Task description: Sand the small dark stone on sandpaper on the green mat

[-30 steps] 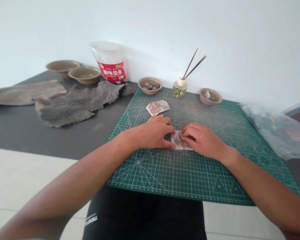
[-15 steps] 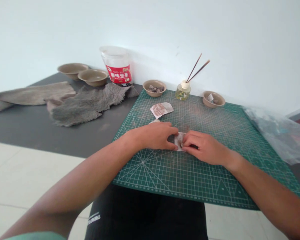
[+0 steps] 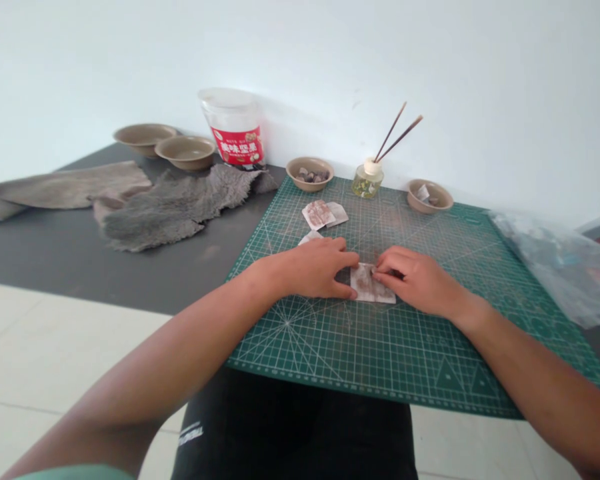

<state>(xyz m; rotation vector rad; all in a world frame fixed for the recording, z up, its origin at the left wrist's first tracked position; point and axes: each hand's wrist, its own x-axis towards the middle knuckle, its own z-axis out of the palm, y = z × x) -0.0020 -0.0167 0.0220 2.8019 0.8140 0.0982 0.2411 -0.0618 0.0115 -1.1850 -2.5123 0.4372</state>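
A white sheet piece (image 3: 373,292) with brown smears lies flat on a green cutting mat (image 3: 325,340). My left hand (image 3: 323,268) touches its left edge, the thumb and forefinger spread apart at the corners. Over the right part of the sheet, my right hand (image 3: 413,277) is closed in a pinch, fingertips down on the surface; whatever sits in the pinch is mostly hidden. Beyond the hands lie a brown-smeared white piece (image 3: 319,213) and a paler piece (image 3: 337,214) partly beneath it. Another pale piece (image 3: 310,237) shows behind my left hand.
At the mat's back stand a bowl of small stones (image 3: 310,185), a reed diffuser (image 3: 367,180) and a bowl with small pieces (image 3: 430,205). Left are grey cloths (image 3: 160,213), two bowls (image 3: 186,160) and a lidded tub (image 3: 235,133). Clear plastic (image 3: 565,267) lies right.
My right hand has shifted right and slightly away across the sheet, uncovering more of its smeared surface. My left hand stays at the sheet's left edge.
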